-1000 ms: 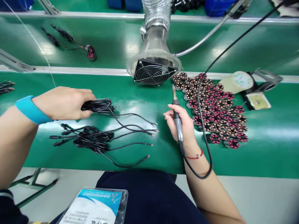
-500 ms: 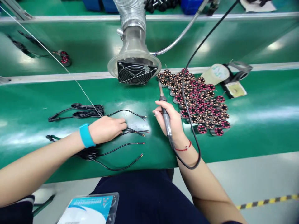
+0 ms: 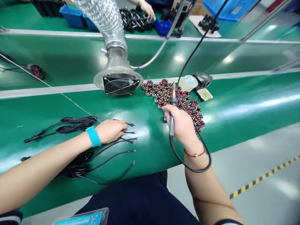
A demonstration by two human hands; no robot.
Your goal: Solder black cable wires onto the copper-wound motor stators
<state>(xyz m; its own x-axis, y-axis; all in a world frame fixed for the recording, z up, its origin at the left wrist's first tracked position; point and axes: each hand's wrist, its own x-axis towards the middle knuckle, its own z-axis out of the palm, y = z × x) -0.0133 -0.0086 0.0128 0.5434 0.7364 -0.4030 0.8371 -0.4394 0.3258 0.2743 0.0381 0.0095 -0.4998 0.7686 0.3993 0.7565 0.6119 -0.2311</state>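
- Sitting nearest, at the bottom edge: badge (image 3: 82, 218) in a clear holder, in front of dark clothing (image 3: 133, 203).
- Black cables (image 3: 72, 172), coiled, lie on the left part of the green bench (image 3: 145, 159); stripped ends point right, some loose tails fan out near the front edge.
- Left hand (image 3: 111, 130): palm down, fingers bunched, pinching at the black cables near their stripped ends; exact strand hidden. Blue wristband (image 3: 93, 136) on that wrist.
- Right hand (image 3: 180, 123): fingers wrapped around soldering iron (image 3: 172, 125), metal tip up and away from the person. Tip overlaps the wound coils in view; contact, can't tell. Red bracelet (image 3: 195, 155) on that wrist.
- Iron's black cord loops below the right wrist, then runs up past the coils.
- Second group of coiled cables (image 3: 73, 127) beyond the left forearm, connectors to the left.
- White string (image 3: 67, 98) slants from upper left to near the left hand.
- Wound coils (image 3: 165, 97), copper and pink, cluster beyond and around the right hand.
- Fan hood (image 3: 121, 85) hangs left of the cluster, foil duct (image 3: 103, 22) above.
- Tape roll (image 3: 188, 82) just behind the cluster, sponge tray (image 3: 204, 94) to its right.
- Single pink coil (image 3: 37, 72) past the rail, far left.
- Farthest: another person's hand (image 3: 147, 8) near black parts (image 3: 136, 22) and a small blue bin (image 3: 163, 28).
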